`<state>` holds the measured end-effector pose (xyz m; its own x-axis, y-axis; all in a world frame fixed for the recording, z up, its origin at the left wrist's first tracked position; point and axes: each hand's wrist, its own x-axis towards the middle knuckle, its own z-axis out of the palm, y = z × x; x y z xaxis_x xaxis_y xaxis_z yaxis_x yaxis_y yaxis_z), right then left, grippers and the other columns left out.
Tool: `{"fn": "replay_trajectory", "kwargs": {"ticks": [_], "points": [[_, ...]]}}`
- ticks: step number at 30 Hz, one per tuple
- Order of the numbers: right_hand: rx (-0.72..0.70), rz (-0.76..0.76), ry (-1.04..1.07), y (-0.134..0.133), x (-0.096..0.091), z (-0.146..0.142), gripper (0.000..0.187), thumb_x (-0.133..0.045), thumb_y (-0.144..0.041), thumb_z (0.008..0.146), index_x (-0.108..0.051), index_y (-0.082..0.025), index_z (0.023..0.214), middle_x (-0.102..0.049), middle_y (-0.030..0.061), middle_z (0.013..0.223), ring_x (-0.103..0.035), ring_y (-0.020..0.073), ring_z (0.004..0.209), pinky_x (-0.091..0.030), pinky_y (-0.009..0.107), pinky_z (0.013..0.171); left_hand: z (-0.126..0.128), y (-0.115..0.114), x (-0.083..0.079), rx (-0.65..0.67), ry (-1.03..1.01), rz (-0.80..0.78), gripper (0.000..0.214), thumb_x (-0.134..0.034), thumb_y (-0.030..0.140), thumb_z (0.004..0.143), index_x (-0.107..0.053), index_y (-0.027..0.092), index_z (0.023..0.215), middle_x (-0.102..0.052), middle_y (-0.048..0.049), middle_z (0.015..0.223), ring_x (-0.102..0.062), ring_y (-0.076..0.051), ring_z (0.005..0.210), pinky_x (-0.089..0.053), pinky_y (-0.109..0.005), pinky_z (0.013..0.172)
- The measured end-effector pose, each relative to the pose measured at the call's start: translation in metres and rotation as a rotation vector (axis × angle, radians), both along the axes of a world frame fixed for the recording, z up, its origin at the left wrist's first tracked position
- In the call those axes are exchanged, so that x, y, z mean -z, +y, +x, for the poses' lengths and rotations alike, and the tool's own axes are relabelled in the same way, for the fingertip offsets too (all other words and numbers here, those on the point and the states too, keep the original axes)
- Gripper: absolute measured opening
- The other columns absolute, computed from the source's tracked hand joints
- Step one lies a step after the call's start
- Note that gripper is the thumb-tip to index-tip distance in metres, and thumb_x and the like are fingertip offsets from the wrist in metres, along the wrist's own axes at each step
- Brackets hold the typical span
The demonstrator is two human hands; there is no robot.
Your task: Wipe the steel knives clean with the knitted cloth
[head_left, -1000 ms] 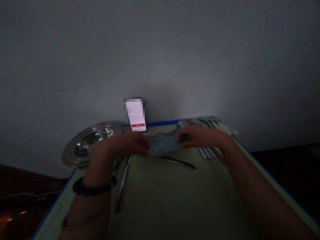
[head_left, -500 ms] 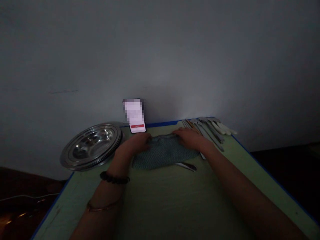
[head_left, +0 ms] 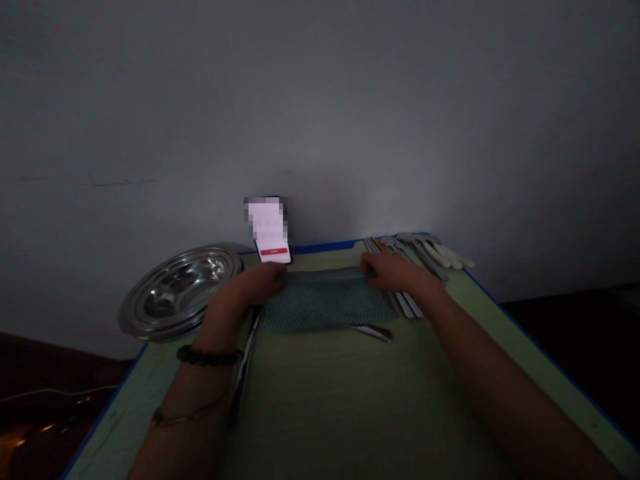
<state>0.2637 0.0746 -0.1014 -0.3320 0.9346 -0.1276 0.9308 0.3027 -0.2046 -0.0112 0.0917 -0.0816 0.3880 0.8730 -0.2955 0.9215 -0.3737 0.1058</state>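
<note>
A grey-green textured cloth (head_left: 327, 303) lies spread across the far middle of the table. My left hand (head_left: 264, 279) grips its far left corner with fingers closed. At the far right corner, my right hand (head_left: 389, 270) pinches the cloth between thumb and fingers. A metal utensil (head_left: 375, 332) pokes out from under the cloth's near edge; its other end is hidden. Beside my left forearm lies a long, thin metal utensil (head_left: 245, 373), partly covered by the arm.
Stacked shiny metal plates (head_left: 187, 293) stand at the left. A lit phone (head_left: 271, 230) leans on the wall behind the cloth. Several spoons and other cutlery (head_left: 425, 257) lie at the back right, near white-handled pieces (head_left: 453, 259). Blue tape edges the green table (head_left: 340, 400).
My left hand has moved left and my right hand slightly right, with the cloth's far edge now drawn straighter between them. The long utensil by my left forearm has come into view.
</note>
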Motion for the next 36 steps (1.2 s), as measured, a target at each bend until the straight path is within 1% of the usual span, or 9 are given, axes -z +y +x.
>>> {"fn": "replay_trajectory", "kwargs": {"ticks": [5, 10, 13, 18, 20, 22, 26, 32, 36], "points": [[-0.005, -0.012, 0.105, 0.004, -0.003, 0.014, 0.037, -0.063, -0.026, 0.073, -0.055, -0.02, 0.109, -0.068, 0.0036, 0.091, -0.062, 0.0179, 0.08, -0.041, 0.026, 0.066, -0.003, -0.004, -0.009, -0.022, -0.041, 0.049, 0.025, -0.045, 0.02, 0.086, -0.061, 0.014, 0.105, -0.066, -0.0088, 0.111, -0.062, -0.021, 0.097, -0.046, -0.029, 0.083], [0.004, 0.078, 0.155, 0.009, -0.002, 0.016, 0.019, -0.057, -0.022, 0.076, -0.06, -0.02, 0.095, -0.067, 0.0039, 0.093, -0.06, 0.018, 0.085, -0.042, 0.027, 0.073, 0.0, -0.005, -0.011, -0.056, -0.084, 0.132, 0.025, -0.044, 0.019, 0.087, -0.061, 0.012, 0.104, -0.066, -0.0116, 0.108, -0.062, -0.022, 0.095, -0.046, -0.031, 0.084], [0.087, 0.185, 0.149, 0.009, 0.002, 0.009, 0.02, -0.052, -0.023, 0.079, -0.06, -0.018, 0.097, -0.064, 0.0077, 0.098, -0.057, 0.0234, 0.094, -0.04, 0.035, 0.081, 0.006, -0.003, -0.006, -0.107, -0.126, 0.25, 0.03, -0.037, 0.019, 0.091, -0.055, 0.01, 0.114, -0.065, -0.0152, 0.11, -0.061, -0.025, 0.098, -0.046, -0.036, 0.085], [0.216, 0.359, 0.111, 0.001, 0.007, -0.012, 0.05, -0.055, -0.02, 0.075, -0.047, -0.015, 0.124, -0.043, 0.0189, 0.128, -0.038, 0.0359, 0.119, -0.029, 0.051, 0.093, 0.017, 0.001, 0.006, -0.093, -0.155, 0.359, 0.039, -0.045, 0.014, 0.084, -0.047, 0.008, 0.123, -0.054, -0.0186, 0.123, -0.051, -0.028, 0.114, -0.04, -0.04, 0.095], [0.164, 0.353, 0.097, -0.003, 0.005, -0.02, 0.049, -0.056, -0.019, 0.075, -0.049, -0.015, 0.123, -0.043, 0.0184, 0.128, -0.038, 0.0349, 0.119, -0.029, 0.05, 0.094, 0.023, 0.0, 0.007, -0.035, -0.161, 0.336, 0.035, -0.047, 0.015, 0.084, -0.052, 0.012, 0.118, -0.055, -0.0152, 0.122, -0.05, -0.027, 0.115, -0.039, -0.038, 0.095], [0.067, 0.289, 0.084, -0.007, 0.002, -0.026, 0.034, -0.056, -0.019, 0.076, -0.058, -0.017, 0.111, -0.051, 0.0153, 0.119, -0.045, 0.0314, 0.113, -0.032, 0.046, 0.093, 0.028, -0.003, 0.005, 0.043, -0.168, 0.264, 0.026, -0.048, 0.019, 0.084, -0.059, 0.015, 0.108, -0.06, -0.0106, 0.113, -0.056, -0.023, 0.106, -0.043, -0.032, 0.09], [-0.171, 0.084, 0.079, -0.012, -0.001, -0.031, 0.017, -0.062, -0.022, 0.075, -0.067, -0.019, 0.091, -0.063, 0.0069, 0.098, -0.059, 0.0194, 0.092, -0.042, 0.029, 0.084, 0.033, -0.01, 0.002, 0.155, -0.15, 0.077, 0.02, -0.053, 0.029, 0.082, -0.065, 0.018, 0.093, -0.068, -0.0055, 0.095, -0.063, -0.019, 0.085, -0.048, -0.027, 0.076], [-0.174, 0.069, 0.106, -0.01, 0.004, -0.029, 0.048, -0.059, -0.023, 0.079, -0.05, -0.013, 0.126, -0.05, 0.0162, 0.13, -0.047, 0.026, 0.119, -0.037, 0.037, 0.097, 0.032, -0.015, 0.001, 0.145, -0.124, -0.002, 0.043, -0.057, 0.032, 0.082, -0.055, 0.014, 0.12, -0.058, -0.012, 0.123, -0.056, -0.024, 0.108, -0.042, -0.032, 0.091], [-0.195, 0.01, 0.096, -0.01, 0.01, -0.027, 0.059, -0.065, -0.036, 0.075, -0.048, -0.016, 0.129, -0.049, 0.0152, 0.135, -0.045, 0.0278, 0.124, -0.034, 0.04, 0.101, 0.031, -0.015, 0.006, 0.122, -0.101, -0.059, 0.062, -0.067, 0.038, 0.073, -0.049, 0.014, 0.127, -0.054, -0.0122, 0.129, -0.051, -0.026, 0.115, -0.04, -0.032, 0.096]]}}
